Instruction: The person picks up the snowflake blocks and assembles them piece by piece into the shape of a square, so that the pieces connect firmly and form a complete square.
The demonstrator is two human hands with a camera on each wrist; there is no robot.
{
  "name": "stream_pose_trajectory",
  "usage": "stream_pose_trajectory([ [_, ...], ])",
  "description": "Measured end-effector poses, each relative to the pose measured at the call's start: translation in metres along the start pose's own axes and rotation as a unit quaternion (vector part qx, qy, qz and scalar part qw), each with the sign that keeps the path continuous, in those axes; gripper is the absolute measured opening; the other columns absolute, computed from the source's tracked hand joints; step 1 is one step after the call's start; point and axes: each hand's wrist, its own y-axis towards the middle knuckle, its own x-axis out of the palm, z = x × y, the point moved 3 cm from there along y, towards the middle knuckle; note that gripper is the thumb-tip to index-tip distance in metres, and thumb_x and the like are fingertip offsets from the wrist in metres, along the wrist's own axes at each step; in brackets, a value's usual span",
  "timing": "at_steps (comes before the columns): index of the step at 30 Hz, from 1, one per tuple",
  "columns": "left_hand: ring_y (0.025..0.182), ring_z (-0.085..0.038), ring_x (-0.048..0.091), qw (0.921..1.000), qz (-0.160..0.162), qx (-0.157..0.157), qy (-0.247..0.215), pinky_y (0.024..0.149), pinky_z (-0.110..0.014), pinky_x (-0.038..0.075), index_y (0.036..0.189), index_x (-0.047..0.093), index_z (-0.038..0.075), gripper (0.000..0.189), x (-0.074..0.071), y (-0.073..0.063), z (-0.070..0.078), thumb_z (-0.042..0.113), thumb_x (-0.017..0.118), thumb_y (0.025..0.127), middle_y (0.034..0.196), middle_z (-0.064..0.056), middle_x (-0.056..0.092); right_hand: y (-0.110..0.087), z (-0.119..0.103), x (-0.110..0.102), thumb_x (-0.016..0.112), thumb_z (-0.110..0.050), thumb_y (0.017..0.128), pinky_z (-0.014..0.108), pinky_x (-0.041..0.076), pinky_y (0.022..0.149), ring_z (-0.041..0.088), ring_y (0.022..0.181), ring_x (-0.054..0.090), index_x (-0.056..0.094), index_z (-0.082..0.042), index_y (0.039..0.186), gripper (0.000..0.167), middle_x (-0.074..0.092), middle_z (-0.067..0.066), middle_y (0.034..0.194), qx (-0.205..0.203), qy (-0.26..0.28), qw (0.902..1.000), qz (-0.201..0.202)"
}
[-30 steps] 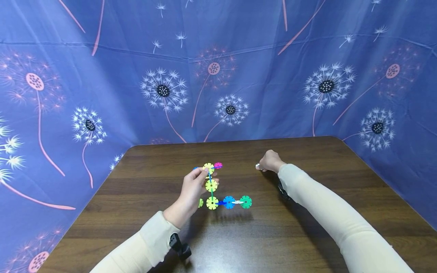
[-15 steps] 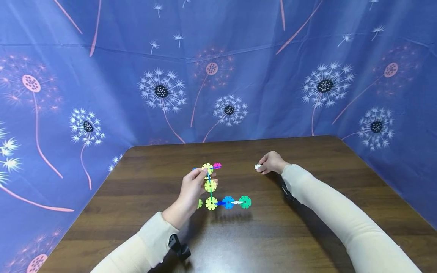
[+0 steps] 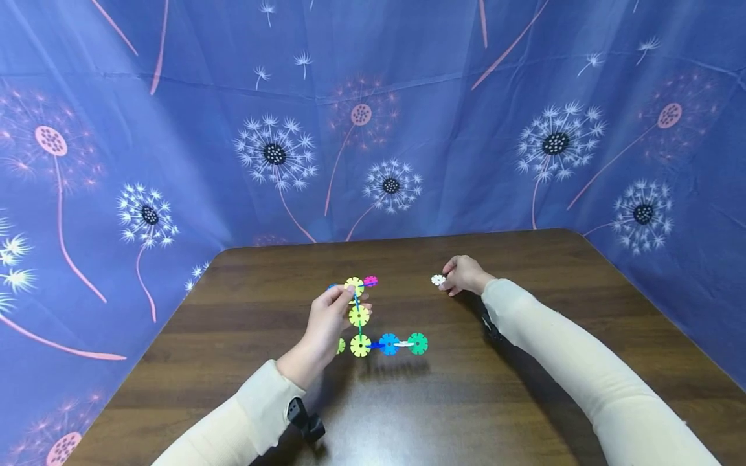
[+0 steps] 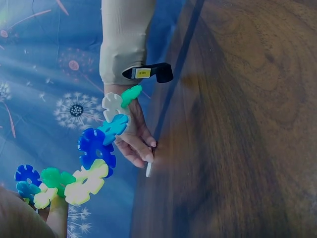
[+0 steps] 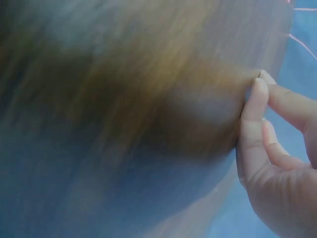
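My left hand (image 3: 326, 320) pinches the upper part of a chain of linked notched plastic discs (image 3: 359, 316) in the head view. Yellow discs run down it, with a pink disc (image 3: 370, 281) at the top right. Along the bottom, a blue disc (image 3: 389, 344) and a green disc (image 3: 418, 343) reach out to the right. My right hand (image 3: 464, 275) pinches a white notched disc (image 3: 438, 280) between thumb and finger, farther right over the table. In the left wrist view that white disc (image 4: 149, 169) shows edge-on. My left palm and fingers hide part of the chain.
A dark wood table (image 3: 233, 414) spreads under both hands, its far edge against a blue curtain (image 3: 454, 116) printed with dandelions. Each wrist wears a black camera on a strap, such as the left wrist camera (image 3: 307, 421).
My right hand has lifted the white disc a little, and more of its face shows. My left hand holds the disc chain almost still.
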Motion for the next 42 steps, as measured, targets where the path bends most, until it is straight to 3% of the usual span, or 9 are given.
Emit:
stream_pose_trajectory([
  [3,0.074,-0.017,0.071,1.0000,0.002,-0.004,-0.001,0.074,-0.031,0.057,0.079,0.053,0.007,0.024,-0.001,-0.001,-0.001,0.017,0.053,0.100,0.088,-0.005,0.072,0.002,0.000,0.001,0.074,0.012,0.075,0.028,0.058,0.057,0.009,0.059,0.059,0.051,0.016,0.116,0.047,0.051,0.012,0.087,-0.001,-0.014,0.9999,-0.005],
  [11,0.075,-0.017,0.071,1.0000,0.001,0.005,-0.003,0.076,-0.032,0.057,0.079,0.054,0.007,0.024,-0.001,0.002,0.003,0.018,0.053,0.101,0.085,0.000,0.071,0.007,-0.006,0.000,0.073,0.009,0.078,0.027,0.058,0.058,0.010,0.062,0.060,0.059,0.015,0.101,0.027,0.055,0.008,0.081,-0.003,-0.043,0.9990,-0.013],
  [20,0.075,-0.018,0.071,0.9999,0.009,0.002,-0.005,0.074,-0.032,0.058,0.079,0.056,0.007,0.023,0.000,0.003,0.002,0.015,0.053,0.100,0.085,-0.002,0.072,0.008,-0.011,0.006,0.068,0.012,0.081,0.029,0.059,0.062,0.013,0.067,0.065,0.056,0.016,0.103,0.026,0.062,0.015,0.085,0.004,-0.062,0.9973,-0.040],
  [27,0.073,-0.017,0.071,1.0000,0.004,0.004,-0.005,0.074,-0.032,0.058,0.080,0.056,0.006,0.022,0.001,0.004,0.003,0.015,0.054,0.100,0.085,-0.003,0.072,0.009,-0.002,0.000,0.062,0.017,0.082,0.027,0.059,0.063,0.011,0.065,0.063,0.053,0.020,0.109,0.028,0.064,0.015,0.083,0.006,0.026,0.9989,-0.039],
  [33,0.073,-0.017,0.072,1.0000,0.008,0.000,-0.006,0.073,-0.030,0.058,0.080,0.058,0.007,0.021,0.003,0.003,0.003,0.014,0.054,0.099,0.084,-0.004,0.072,0.004,0.002,-0.005,0.060,0.014,0.086,0.023,0.058,0.065,0.008,0.062,0.064,0.052,0.021,0.109,0.025,0.066,0.008,0.076,0.028,0.106,0.9931,-0.043],
  [42,0.074,-0.015,0.071,0.9999,0.012,-0.001,-0.001,0.070,-0.027,0.057,0.086,0.061,0.007,0.017,0.002,0.002,0.003,0.014,0.054,0.099,0.083,-0.002,0.072,-0.004,-0.013,-0.007,0.060,0.010,0.089,0.022,0.058,0.066,0.011,0.065,0.065,0.054,0.019,0.108,0.021,0.066,0.005,0.075,0.009,0.162,0.9855,-0.048],
])
